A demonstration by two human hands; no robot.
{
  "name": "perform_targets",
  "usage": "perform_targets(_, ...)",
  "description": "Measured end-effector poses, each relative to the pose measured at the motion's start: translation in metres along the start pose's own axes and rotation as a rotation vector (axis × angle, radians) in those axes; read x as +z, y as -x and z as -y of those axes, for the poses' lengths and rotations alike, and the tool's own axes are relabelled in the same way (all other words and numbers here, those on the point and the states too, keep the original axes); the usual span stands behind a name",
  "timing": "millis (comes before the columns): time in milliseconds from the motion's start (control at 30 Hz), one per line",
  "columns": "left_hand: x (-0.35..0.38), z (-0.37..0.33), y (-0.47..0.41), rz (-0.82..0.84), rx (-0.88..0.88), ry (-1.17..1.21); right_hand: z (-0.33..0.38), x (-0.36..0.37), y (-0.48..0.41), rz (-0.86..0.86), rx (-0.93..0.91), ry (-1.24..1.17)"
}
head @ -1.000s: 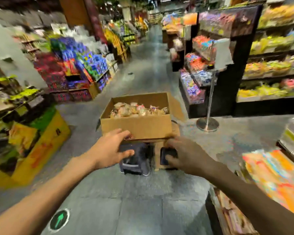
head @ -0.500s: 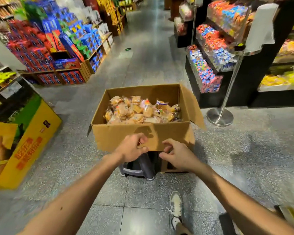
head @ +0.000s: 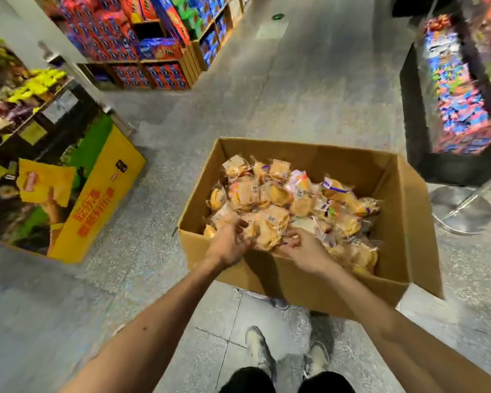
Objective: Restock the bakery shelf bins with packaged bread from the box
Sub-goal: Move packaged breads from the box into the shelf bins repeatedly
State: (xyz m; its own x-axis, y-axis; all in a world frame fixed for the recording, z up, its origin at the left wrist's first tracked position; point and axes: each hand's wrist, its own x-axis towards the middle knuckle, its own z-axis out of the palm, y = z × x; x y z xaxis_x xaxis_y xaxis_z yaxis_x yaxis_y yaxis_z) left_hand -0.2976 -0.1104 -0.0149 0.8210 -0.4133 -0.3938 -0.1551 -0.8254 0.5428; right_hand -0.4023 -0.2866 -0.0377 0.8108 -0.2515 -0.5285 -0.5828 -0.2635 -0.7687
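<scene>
Below, open cardboard box [head: 295,282] heaped with packaged bread [head: 281,194] in clear wrappers. Inside, near its front wall, left hand [head: 228,246] and right hand [head: 305,251], fingers curled, each gripping a packet.

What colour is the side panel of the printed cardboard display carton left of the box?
Yellow with orange-red lettering on the display carton; head view.

Your single head-worn wide-angle camera looks forward and steeply down, close above the open brown cardboard box [head: 323,157], with your pale grey shoes [head: 257,347] at the frame's bottom edge.
</scene>
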Motion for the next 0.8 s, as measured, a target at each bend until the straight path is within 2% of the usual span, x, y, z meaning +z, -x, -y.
perform_targets(100,-0.012,0.023,-0.054,-0.074,-0.077,-0.132,0.004,0.011,-0.046,0.006,0.064,0.019)
perform_targets(233,-0.015,0.06,-0.117,0.028,-0.163,-0.29,-0.001,0.028,-0.098,-0.012,0.191,0.027)
perform_targets(333,-0.012,0.088,-0.159,0.113,-0.113,-0.369,-0.002,0.04,-0.132,-0.096,0.335,-0.111)
perform_targets(433,-0.008,0.109,-0.189,0.297,-0.062,-0.447,-0.001,0.05,-0.165,-0.219,0.5,-0.287)
perform_targets(533,-0.001,0.121,-0.203,0.463,-0.054,-0.574,-0.008,0.059,-0.189,-0.273,0.624,-0.328)
perform_targets(667,0.005,0.127,-0.216,0.505,-0.025,-0.754,-0.008,0.062,-0.211,-0.301,0.689,-0.361)
perform_targets(800,0.011,0.124,-0.226,0.499,0.035,-0.771,-0.011,0.068,-0.227,-0.32,0.744,-0.399)
